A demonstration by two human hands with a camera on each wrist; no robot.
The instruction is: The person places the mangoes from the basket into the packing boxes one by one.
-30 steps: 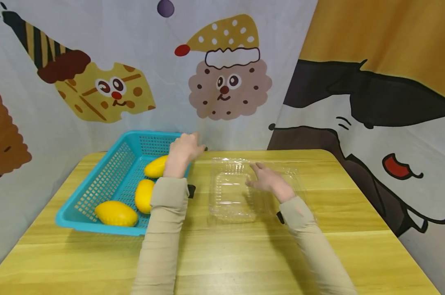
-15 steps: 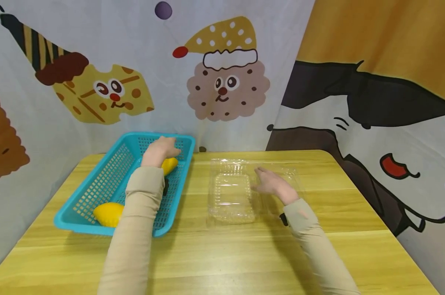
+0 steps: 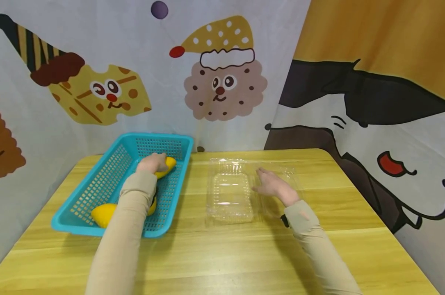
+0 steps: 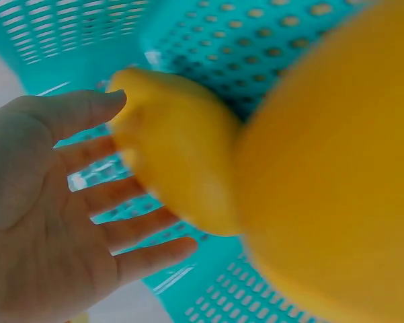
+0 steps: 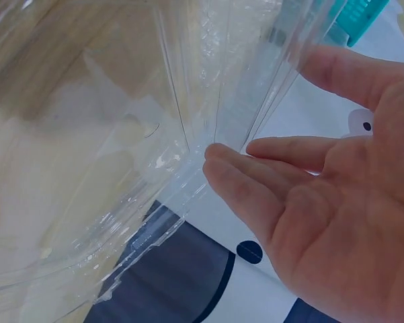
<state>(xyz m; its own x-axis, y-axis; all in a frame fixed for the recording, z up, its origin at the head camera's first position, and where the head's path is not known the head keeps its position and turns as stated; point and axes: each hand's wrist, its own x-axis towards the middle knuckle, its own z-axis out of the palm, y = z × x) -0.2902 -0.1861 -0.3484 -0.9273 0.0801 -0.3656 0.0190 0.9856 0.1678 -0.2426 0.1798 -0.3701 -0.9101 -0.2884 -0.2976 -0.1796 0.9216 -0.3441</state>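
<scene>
In the head view my left hand [image 3: 153, 162] is inside the blue basket [image 3: 187, 164], at a yellow fruit [image 3: 167, 167] shaped like a mango or lemon. The left wrist view shows that fruit [image 4: 178, 151] between the thumb and the fairly straight fingers, which are at its near end; firm contact cannot be told. A second yellow fruit [image 4: 336, 175] looms large beside it. My right hand [image 3: 275, 186], fingers extended, is over the hinge side of a clear plastic clamshell box [image 3: 231, 196]. In the right wrist view its fingertips lie close to the clear plastic [image 5: 181, 175].
Another yellow fruit [image 3: 103, 215] lies in the basket's front left corner, and one is partly hidden under the left forearm. The clamshell lies opened on the wooden table [image 3: 215, 262], its lid [image 3: 290, 176] to the right. A printed curtain [image 3: 133, 49] hangs behind.
My left hand has moved left from the basket's right rim and down into the basket to the rear fruit. My right hand has shifted slightly rightward near the clamshell.
</scene>
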